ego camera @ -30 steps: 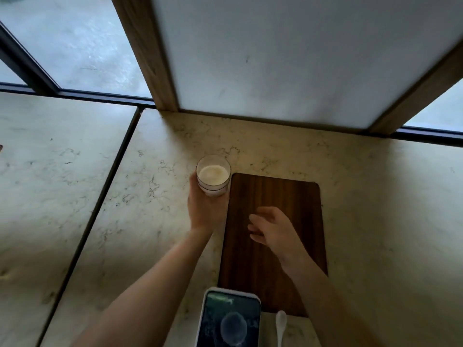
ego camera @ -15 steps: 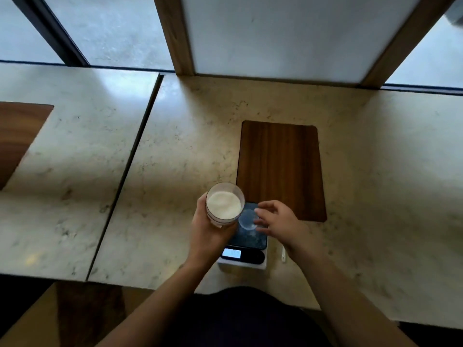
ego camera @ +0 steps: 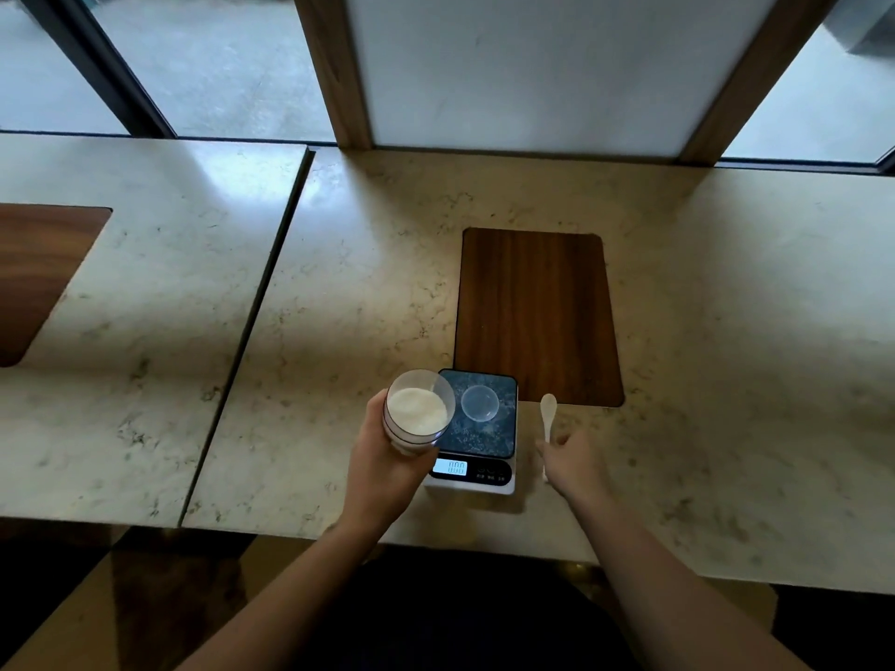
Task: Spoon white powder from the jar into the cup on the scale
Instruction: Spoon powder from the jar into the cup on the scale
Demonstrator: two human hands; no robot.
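Observation:
My left hand [ego camera: 382,469] holds a clear jar [ego camera: 417,413] of white powder, lifted just left of the scale [ego camera: 477,431]. A small clear cup [ego camera: 479,403] stands empty on the scale's dark plate. The scale's lit display [ego camera: 450,467] faces me. A white spoon [ego camera: 547,418] lies on the counter right of the scale, bowl pointing away. My right hand [ego camera: 569,460] rests on the spoon's handle end, fingers curled over it; whether they have closed on it is unclear.
A dark wooden inlay [ego camera: 536,314] sits in the marble counter [ego camera: 339,307] behind the scale. A seam [ego camera: 252,322] splits the counter from a left slab with another wooden inlay [ego camera: 38,273]. The counter's front edge runs close below my wrists.
The jar came from the far counter to beside the scale. My right hand left the cup on the scale and moved right onto the spoon handle. The view pulled back.

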